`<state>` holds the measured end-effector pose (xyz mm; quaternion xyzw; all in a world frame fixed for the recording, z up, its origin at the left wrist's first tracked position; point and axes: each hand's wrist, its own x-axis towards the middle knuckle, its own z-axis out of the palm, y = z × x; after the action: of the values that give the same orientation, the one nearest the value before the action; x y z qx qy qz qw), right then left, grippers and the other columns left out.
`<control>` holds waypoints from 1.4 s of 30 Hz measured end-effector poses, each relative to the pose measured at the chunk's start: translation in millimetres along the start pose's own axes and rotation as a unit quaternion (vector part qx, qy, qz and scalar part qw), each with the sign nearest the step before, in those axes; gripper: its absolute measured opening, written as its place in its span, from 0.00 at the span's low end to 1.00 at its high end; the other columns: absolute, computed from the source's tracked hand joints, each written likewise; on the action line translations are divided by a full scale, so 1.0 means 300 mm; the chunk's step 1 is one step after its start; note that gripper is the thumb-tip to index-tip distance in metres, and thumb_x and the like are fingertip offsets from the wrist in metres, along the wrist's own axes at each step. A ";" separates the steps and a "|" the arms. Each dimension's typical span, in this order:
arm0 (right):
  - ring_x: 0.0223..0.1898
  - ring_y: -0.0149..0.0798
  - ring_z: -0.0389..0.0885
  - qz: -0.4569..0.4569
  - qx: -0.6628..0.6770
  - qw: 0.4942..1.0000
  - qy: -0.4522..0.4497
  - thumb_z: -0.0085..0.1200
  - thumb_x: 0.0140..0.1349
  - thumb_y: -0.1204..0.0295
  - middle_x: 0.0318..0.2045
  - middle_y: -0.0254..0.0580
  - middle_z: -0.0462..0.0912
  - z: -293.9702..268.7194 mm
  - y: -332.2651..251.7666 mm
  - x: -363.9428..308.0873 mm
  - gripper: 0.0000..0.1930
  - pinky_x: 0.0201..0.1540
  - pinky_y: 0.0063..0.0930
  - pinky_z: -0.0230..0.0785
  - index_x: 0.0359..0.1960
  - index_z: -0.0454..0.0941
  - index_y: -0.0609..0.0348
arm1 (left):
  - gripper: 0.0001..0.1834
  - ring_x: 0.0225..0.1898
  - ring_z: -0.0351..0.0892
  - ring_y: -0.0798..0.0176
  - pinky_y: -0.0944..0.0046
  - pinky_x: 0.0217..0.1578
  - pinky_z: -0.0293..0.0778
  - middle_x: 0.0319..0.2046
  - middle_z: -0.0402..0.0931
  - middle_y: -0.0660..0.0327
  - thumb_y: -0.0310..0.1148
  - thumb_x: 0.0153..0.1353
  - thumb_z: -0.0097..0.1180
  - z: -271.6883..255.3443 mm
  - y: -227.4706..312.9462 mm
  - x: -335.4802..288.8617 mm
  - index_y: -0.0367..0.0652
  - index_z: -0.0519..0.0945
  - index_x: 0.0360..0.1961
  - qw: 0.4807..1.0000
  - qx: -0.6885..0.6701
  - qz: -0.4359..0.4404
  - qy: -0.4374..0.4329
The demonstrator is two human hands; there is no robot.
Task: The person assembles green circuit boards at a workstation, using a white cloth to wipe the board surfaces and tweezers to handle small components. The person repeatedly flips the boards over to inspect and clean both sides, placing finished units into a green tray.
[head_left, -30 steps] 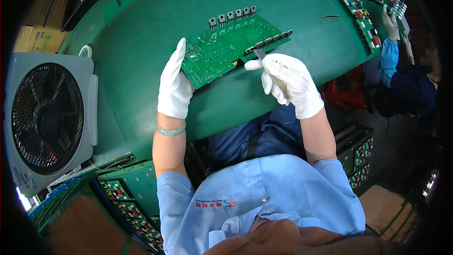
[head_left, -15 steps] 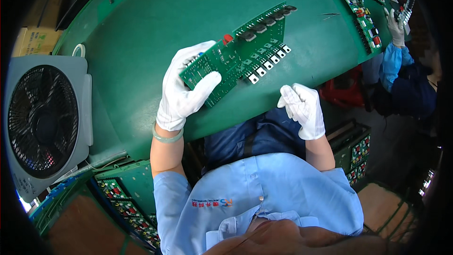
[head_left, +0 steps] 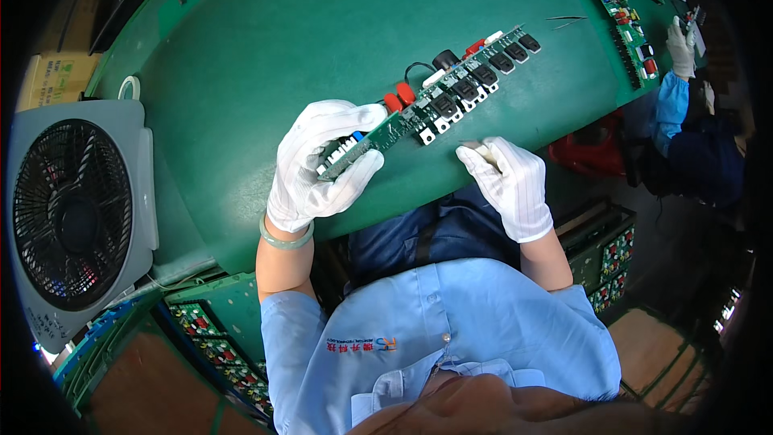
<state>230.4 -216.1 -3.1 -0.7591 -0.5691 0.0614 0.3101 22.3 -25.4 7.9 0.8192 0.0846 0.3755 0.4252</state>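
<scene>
My left hand [head_left: 322, 165], in a white glove, is closed around the near left end of a green circuit board [head_left: 427, 111], which it holds up over the table. The board is tilted almost edge-on, slanting up to the right. A row of black parts with pale metal tabs runs along the side facing me; red, white and black components and a looped black wire stick out behind. Below the board and apart from it is my right hand [head_left: 507, 185], also gloved, its fingers pinched. A small greyish tip shows at its fingertips, too little to name.
A green table [head_left: 266, 40] spreads ahead. At its right lie thin tweezers [head_left: 566, 18] and another circuit board [head_left: 630, 40]. Beyond is a co-worker's gloved hand [head_left: 680, 48]. A grey fan [head_left: 76, 209] stands left; racks of boards [head_left: 221, 362] are below it.
The left hand has turned the circuit board from showing its flat face to nearly edge-on, bringing its components into view. My right hand has shifted slightly left, and a greyish tip now shows in its fingers.
</scene>
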 end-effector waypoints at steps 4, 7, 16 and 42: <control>0.22 0.43 0.79 -0.061 -0.025 0.998 0.024 0.62 0.62 0.70 0.23 0.41 0.79 0.023 -0.003 0.032 0.08 0.24 0.34 0.70 0.40 0.81 0.58 | 0.30 0.47 0.80 0.52 0.56 0.48 0.77 0.47 0.82 0.50 0.16 0.41 0.68 0.005 -0.002 -0.001 0.38 0.78 0.51 1.000 -0.011 -0.001 0.000; 0.23 0.42 0.79 -0.076 -0.099 0.991 -0.037 0.59 0.62 0.72 0.24 0.40 0.78 -0.008 -0.020 0.036 0.12 0.25 0.34 0.71 0.48 0.80 0.57 | 0.30 0.46 0.80 0.52 0.57 0.48 0.77 0.47 0.82 0.51 0.17 0.41 0.68 0.006 0.002 0.003 0.38 0.78 0.51 1.000 0.005 0.010 0.000; 0.22 0.38 0.78 -0.122 -0.164 0.972 -0.112 0.58 0.58 0.72 0.22 0.36 0.75 -0.066 -0.062 0.063 0.11 0.23 0.33 0.70 0.43 0.78 0.55 | 0.29 0.41 0.80 0.54 0.60 0.44 0.78 0.42 0.85 0.55 0.17 0.39 0.67 0.029 0.003 0.000 0.38 0.81 0.49 0.998 -0.004 0.059 0.005; 0.16 0.31 0.79 0.346 0.330 0.794 -0.374 0.53 0.70 0.62 0.20 0.39 0.81 -0.101 -0.073 0.180 0.15 0.16 0.24 0.71 0.42 0.79 0.64 | 0.29 0.36 0.83 0.56 0.62 0.34 0.80 0.38 0.85 0.60 0.20 0.40 0.71 0.057 0.025 -0.014 0.42 0.83 0.49 0.994 0.042 0.099 -0.025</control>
<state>244.4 -176.0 47.1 -0.6746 -0.2849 0.6282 0.2627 29.8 -42.8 5.1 0.8499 0.0080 0.3910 0.3532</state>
